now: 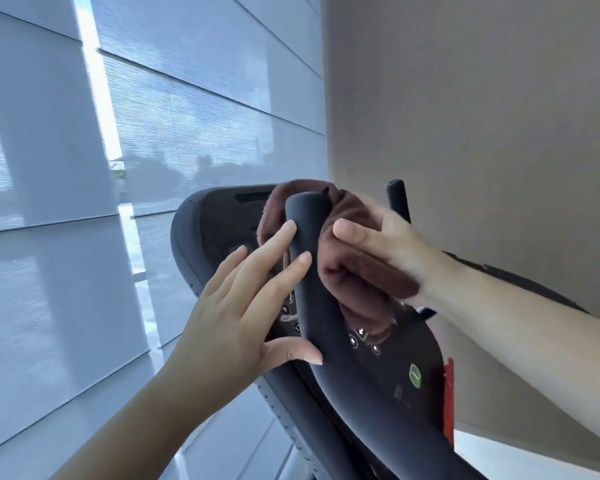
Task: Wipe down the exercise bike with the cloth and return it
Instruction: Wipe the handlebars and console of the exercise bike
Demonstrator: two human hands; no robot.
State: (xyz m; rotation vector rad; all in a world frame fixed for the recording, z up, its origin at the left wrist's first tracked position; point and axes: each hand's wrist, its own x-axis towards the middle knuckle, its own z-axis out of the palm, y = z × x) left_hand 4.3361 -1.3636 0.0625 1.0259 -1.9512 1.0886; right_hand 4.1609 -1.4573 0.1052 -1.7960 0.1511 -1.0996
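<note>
The exercise bike's dark console (388, 355) tilts across the middle of the view, with a thick dark handlebar (312, 289) curving up in front of it. A brown cloth (354, 261) is wrapped around the top of that handlebar. My right hand (381, 244) grips the cloth against the bar from the right side. My left hand (243, 306) lies with straight fingers against the left side of the handlebar, thumb touching the bar lower down. A second handlebar tip (397, 199) stands behind my right hand.
Translucent window blinds (136, 150) fill the left half of the view. A beige wall (482, 116) rises on the right, close behind the bike. A red tab (448, 403) sticks out at the console's right edge, near a green button (414, 375).
</note>
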